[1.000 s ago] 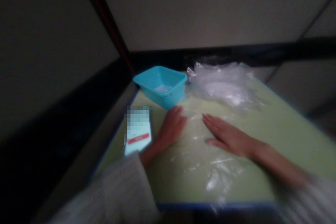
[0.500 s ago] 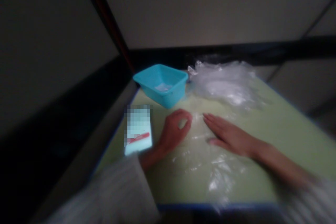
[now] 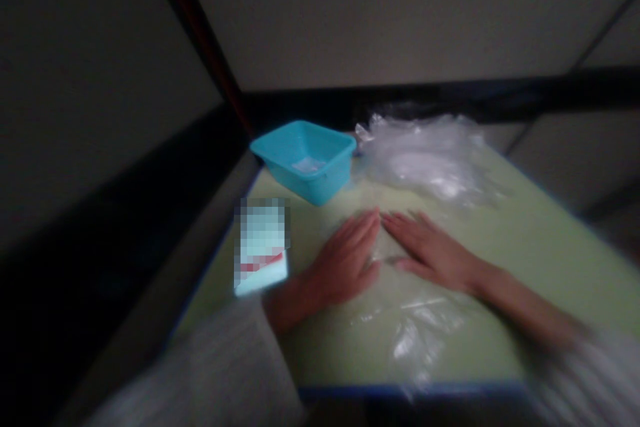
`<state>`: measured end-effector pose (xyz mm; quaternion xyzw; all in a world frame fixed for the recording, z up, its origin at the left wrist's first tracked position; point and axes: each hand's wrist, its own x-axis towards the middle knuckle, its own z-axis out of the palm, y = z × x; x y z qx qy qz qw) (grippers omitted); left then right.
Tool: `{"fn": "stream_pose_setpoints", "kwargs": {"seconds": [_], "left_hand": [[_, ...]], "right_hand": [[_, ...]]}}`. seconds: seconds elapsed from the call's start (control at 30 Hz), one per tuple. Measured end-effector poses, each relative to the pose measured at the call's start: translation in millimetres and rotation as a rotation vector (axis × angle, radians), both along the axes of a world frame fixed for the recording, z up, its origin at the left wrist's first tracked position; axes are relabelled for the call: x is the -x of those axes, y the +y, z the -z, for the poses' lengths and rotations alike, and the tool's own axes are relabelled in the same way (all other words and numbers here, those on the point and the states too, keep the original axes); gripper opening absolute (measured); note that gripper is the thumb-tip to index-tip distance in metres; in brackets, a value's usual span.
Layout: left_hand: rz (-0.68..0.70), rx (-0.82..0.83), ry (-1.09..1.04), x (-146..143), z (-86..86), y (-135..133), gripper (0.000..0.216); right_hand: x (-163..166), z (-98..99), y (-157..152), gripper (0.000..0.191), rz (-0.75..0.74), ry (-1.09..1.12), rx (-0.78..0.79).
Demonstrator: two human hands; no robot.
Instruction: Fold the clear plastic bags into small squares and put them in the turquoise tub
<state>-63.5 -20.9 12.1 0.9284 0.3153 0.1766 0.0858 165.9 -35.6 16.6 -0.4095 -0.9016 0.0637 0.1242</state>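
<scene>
A clear plastic bag (image 3: 420,333) lies spread on the yellow-green tabletop (image 3: 540,247), its crumpled end reaching the front edge. My left hand (image 3: 350,257) rests flat on the plastic, fingers stretched out and thumb apart. Opposite it, my right hand (image 3: 433,247) also lies flat on the plastic with its fingers extended. The two sets of fingertips nearly meet at the middle. Neither hand grips anything. Dim light and blur hide the bag's exact outline.
A turquoise plastic basin (image 3: 325,183) with something pale inside stands at the back left. A heap of clear plastic bags (image 3: 425,153) lies at the back right. Left of my left hand is a bright, partly pixelated panel (image 3: 263,247) with a red mark. Walls border the table behind and left.
My left hand has gone from a curled thumb-and-finger pinch to lying flat, its fingertips now close to the right hand's. The right hand has shifted slightly left.
</scene>
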Motion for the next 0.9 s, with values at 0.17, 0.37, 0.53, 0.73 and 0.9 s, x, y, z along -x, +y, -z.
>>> {"fn": "stream_pose_setpoints", "kwargs": {"seconds": [0.17, 0.37, 0.53, 0.73, 0.9], "left_hand": [[0.017, -0.007, 0.143, 3.5, 8.5, -0.8, 0.059], [0.031, -0.014, 0.187, 2.1, 3.2, -2.9, 0.060], [0.026, -0.039, 0.194, 3.3, 4.9, -3.5, 0.060], [0.001, -0.082, 0.116, 5.5, 7.8, -0.4, 0.056], [-0.188, -0.092, -0.094, 2.1, -1.4, 1.3, 0.045]], "right_hand": [[-1.3, 2.2, 2.1, 0.069, 0.009, 0.014, -0.029], [-1.1, 6.3, 2.2, 0.073, -0.017, 0.001, -0.011], [-1.5, 7.0, 2.2, 0.075, 0.000, -0.023, -0.003], [-7.4, 1.3, 2.2, 0.080, 0.001, -0.039, 0.078], [-18.7, -14.5, -3.6, 0.077, -0.086, -0.035, 0.213]]}}
